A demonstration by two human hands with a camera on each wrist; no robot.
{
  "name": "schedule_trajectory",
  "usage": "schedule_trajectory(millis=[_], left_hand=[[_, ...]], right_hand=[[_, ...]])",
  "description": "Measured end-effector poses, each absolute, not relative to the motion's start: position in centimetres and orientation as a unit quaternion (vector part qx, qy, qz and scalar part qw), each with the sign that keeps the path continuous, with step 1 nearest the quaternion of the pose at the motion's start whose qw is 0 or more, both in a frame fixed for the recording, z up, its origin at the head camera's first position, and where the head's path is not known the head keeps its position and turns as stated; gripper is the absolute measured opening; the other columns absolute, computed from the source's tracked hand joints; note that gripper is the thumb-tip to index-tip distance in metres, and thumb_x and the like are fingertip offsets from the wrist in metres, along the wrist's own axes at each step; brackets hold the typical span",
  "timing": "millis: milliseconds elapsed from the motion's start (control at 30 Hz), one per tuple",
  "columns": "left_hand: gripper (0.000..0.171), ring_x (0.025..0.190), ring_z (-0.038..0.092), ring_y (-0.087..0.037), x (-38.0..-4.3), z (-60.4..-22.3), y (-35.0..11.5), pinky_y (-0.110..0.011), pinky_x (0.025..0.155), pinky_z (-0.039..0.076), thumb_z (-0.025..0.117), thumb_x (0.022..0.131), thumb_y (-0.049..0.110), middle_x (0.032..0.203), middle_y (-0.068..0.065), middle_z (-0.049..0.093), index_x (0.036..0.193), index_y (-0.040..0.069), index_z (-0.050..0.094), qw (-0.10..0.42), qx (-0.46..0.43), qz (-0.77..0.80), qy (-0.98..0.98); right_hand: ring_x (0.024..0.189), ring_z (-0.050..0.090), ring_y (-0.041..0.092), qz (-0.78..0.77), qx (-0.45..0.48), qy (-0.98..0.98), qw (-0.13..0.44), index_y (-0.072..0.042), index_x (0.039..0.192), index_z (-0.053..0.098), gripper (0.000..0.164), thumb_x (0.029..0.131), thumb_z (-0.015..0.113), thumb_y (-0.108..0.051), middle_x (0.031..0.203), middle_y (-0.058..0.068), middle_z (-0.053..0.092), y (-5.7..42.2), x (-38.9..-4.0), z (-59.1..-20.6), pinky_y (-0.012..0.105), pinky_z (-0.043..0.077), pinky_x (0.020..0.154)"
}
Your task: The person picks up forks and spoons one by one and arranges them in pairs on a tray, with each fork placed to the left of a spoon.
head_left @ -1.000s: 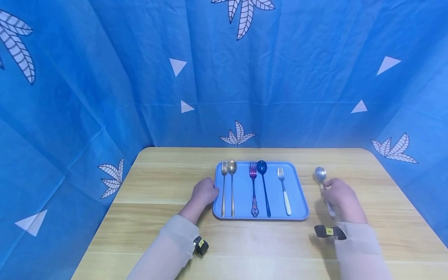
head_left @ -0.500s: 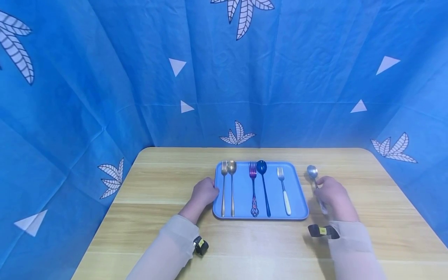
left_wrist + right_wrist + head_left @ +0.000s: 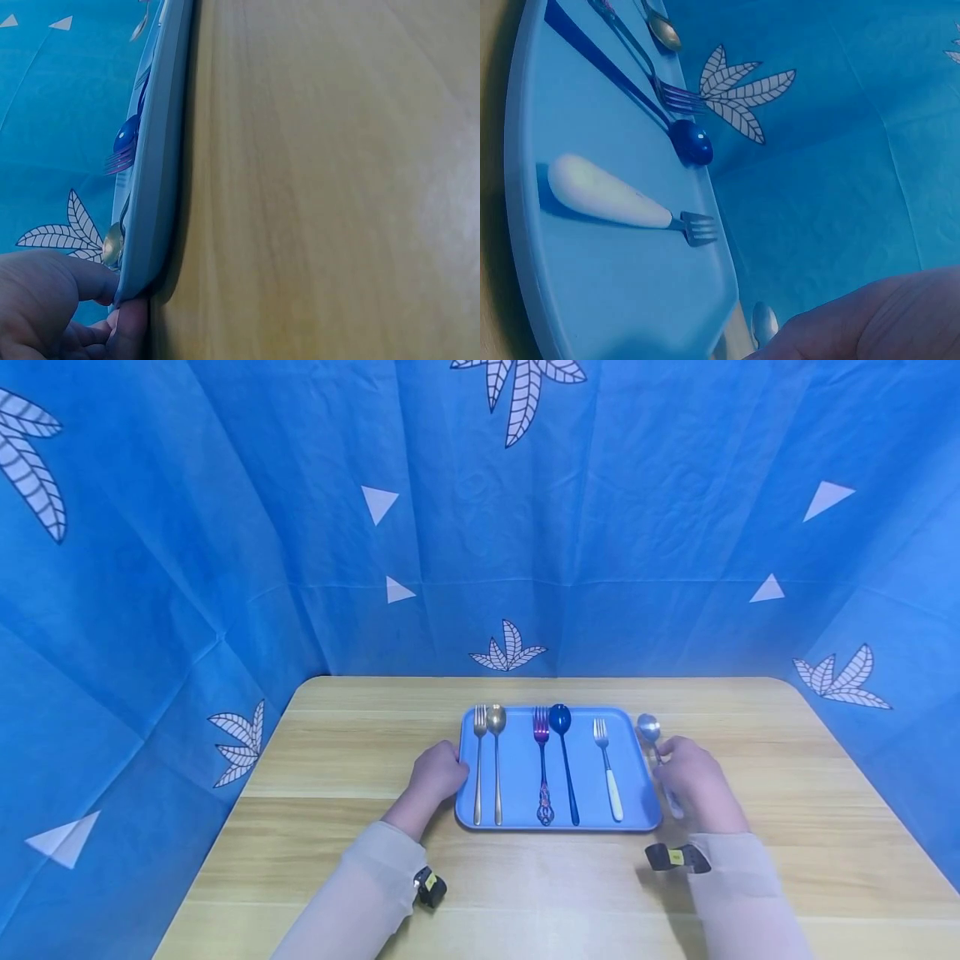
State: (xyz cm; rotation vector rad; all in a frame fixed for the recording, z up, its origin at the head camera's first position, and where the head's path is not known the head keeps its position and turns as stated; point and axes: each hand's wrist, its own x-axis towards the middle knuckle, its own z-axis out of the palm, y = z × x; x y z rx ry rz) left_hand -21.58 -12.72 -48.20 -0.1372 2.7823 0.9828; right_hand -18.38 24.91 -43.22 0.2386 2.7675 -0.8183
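At the left end of the blue tray [image 3: 517, 768], my left hand [image 3: 438, 771] grips the rim; in the left wrist view the thumb lies over the edge and fingers under it. My right hand [image 3: 697, 777] holds a silver spoon [image 3: 649, 727] by its handle, just beside the tray's right edge, bowl pointing away. On the tray lie a gold fork [image 3: 479, 760], a gold spoon [image 3: 497, 760], a purple fork [image 3: 542, 764] with an ornate handle, a dark blue spoon [image 3: 566, 764] and a small white-handled fork [image 3: 609, 772]. The right fingertips are out of the right wrist view.
Everything stands on a light wooden table [image 3: 337, 760]. A blue curtain [image 3: 480, 527] with white leaf and triangle prints hangs behind and at the sides. Each wrist wears a black strap.
My right hand has moved left with the silver spoon, from well right of the tray to its right edge. The left hand and the tray have stayed in place.
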Motion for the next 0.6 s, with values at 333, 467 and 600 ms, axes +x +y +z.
schedule_trajectory(millis=[333,467,600], left_hand=[[0.024,0.054,0.047,-0.017,-21.6,-48.2,-12.8,-0.03,0.051,0.039,0.057,0.089,0.009,0.059,-0.001,0.046,0.066,0.01,0.051,0.094,-0.045,0.333,0.937],[0.025,0.054,0.047,-0.017,-21.6,-48.3,-12.9,-0.03,0.051,0.039,0.058,0.089,0.009,0.058,-0.001,0.046,0.065,0.01,0.051,0.094,-0.044,0.332,0.937],[0.026,0.054,0.046,-0.017,-21.6,-48.4,-12.9,-0.03,0.051,0.038,0.058,0.089,0.009,0.059,-0.001,0.045,0.065,0.011,0.05,0.09,-0.04,0.332,0.938]], right_hand=[[0.091,0.06,0.039,-0.301,0.099,0.94,0.128,0.012,0.13,0.049,0.044,0.089,0.056,-0.002,0.109,0.03,0.062,23.3,-18.4,-43.1,0.045,0.052,0.072],[0.091,0.061,0.038,-0.3,0.095,0.941,0.125,0.011,0.129,0.05,0.045,0.087,0.058,-0.001,0.11,0.03,0.062,22.8,-18.5,-43.3,0.044,0.051,0.072],[0.092,0.061,0.038,-0.304,0.099,0.939,0.128,0.012,0.13,0.049,0.046,0.087,0.058,-0.001,0.111,0.029,0.062,22.5,-18.6,-43.5,0.043,0.052,0.072]])
